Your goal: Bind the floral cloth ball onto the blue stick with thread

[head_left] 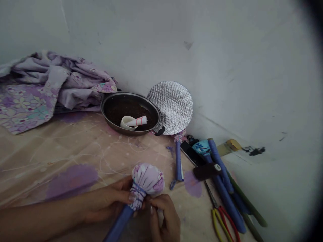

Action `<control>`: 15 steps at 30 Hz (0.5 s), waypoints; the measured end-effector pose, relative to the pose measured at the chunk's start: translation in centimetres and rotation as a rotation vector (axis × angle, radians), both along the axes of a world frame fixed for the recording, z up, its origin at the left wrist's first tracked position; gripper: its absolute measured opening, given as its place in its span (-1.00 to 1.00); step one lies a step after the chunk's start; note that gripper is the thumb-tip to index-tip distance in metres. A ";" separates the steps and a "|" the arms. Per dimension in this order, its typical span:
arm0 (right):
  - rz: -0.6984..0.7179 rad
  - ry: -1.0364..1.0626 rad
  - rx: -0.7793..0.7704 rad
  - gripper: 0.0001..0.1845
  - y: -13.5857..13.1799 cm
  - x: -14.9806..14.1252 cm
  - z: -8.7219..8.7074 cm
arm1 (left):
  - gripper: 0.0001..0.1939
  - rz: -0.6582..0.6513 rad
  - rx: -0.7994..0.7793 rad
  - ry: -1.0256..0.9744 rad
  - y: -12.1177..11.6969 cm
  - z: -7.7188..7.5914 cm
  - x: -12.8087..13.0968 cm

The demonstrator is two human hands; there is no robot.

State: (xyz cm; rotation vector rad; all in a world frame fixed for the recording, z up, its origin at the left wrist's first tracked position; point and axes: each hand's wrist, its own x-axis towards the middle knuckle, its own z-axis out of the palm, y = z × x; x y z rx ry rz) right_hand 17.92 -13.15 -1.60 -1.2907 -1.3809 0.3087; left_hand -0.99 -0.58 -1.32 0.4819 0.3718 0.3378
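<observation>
Lilac floral-cloth, blue-handled, round-headed beater (pixel 148 179), clamped by the left hand (pixel 114 200), could twist if those fingers slacken; just beside, the right hand's (pixel 166 216) pinch is unclear.

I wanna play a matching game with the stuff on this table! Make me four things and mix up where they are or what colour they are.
1. puffy-headed stick
2. white cup
3. pliers
4. round sheet

A. shiny silver
B. held in the left hand
C. one yellow handle, one red
D. inside the pan

Right pairs: 1-B, 2-D, 3-C, 4-A
</observation>
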 end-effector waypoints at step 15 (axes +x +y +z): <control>-0.021 -0.137 0.019 -0.58 -0.2 0.1 -0.1 | -0.12 0.025 0.149 -0.104 -0.3 -3.5 0.8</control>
